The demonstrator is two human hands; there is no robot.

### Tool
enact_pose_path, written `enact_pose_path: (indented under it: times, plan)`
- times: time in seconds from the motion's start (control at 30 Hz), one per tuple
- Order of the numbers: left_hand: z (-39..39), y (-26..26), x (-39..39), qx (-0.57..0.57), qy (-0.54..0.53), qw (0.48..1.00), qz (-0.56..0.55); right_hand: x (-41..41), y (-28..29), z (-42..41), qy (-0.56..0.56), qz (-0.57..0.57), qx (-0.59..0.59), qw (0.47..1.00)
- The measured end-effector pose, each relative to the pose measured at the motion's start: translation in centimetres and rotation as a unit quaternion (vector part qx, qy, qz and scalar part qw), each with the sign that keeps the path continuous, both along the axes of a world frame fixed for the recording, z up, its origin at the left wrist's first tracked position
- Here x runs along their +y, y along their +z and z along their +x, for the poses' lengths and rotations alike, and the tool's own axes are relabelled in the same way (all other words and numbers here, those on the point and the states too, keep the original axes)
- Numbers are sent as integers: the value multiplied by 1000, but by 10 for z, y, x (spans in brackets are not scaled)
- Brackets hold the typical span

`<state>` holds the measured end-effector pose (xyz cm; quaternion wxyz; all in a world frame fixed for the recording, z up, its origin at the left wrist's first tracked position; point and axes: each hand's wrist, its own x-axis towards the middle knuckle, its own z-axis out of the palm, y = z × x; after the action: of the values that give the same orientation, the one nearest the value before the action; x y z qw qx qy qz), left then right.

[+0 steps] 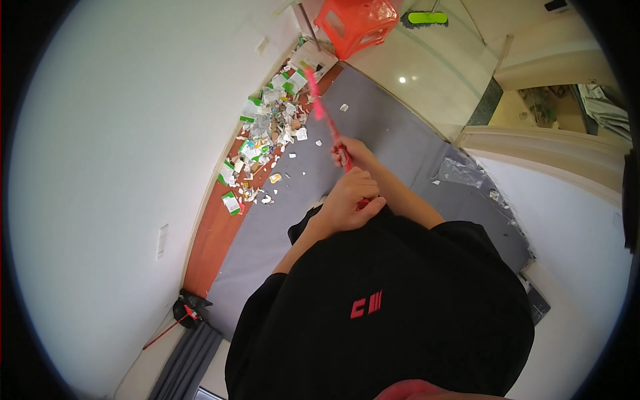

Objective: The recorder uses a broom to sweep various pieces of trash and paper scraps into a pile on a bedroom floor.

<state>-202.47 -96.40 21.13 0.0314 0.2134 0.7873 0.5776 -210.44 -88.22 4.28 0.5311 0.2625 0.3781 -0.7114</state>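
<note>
Both my hands are closed around a long-handled red broom (332, 127). My left hand (351, 196) grips the handle's upper end, close to my black shirt. Farther down the shaft is my right hand (351, 153), wrapped around it. The pink head (314, 95) is a narrow, blurred strip pointing away from me, beside the rubbish; whether it touches the floor I cannot tell. A long heap of litter (275, 120) lies along the wall, with paper scraps, clear plastic and green-and-white packets. At its far end sits a white dustpan (314, 57) with an upright handle.
A red plastic stool (357, 25) stands beyond the dustpan. Loose scraps dot the grey floor covering (390, 130). Crumpled clear plastic (457, 171) lies at right. A green-headed mop (427, 19) is at the back. Black items with a red stick (187, 312) lie near a grey curtain (185, 362).
</note>
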Motion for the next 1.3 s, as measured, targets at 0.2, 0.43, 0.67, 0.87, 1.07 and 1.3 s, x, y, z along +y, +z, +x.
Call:
enact_pose_path:
  times: [0.2,0.43,0.67,0.87,1.07,1.3]
  plan:
    - [59,-95,-56,-128,105,978,126,-17,-85,44,-160,66,91,981]
    - [124,-127,-64,41,102,993,39,-60,-125,100,-111,-69,28,991]
    - [180,-62,-76,95,-49,994,13,-80,-32,166,-102,-144,25,984]
    - [214,-29,-92,35,-118,990,70,-26,-7,219,-133,-31,22,990]
    - [258,-83,-99,-106,-27,965,237,-9,-43,276,-137,204,-40,969]
    - [282,-81,-66,-121,-141,980,-68,-48,-65,295,38,-30,-89,995]
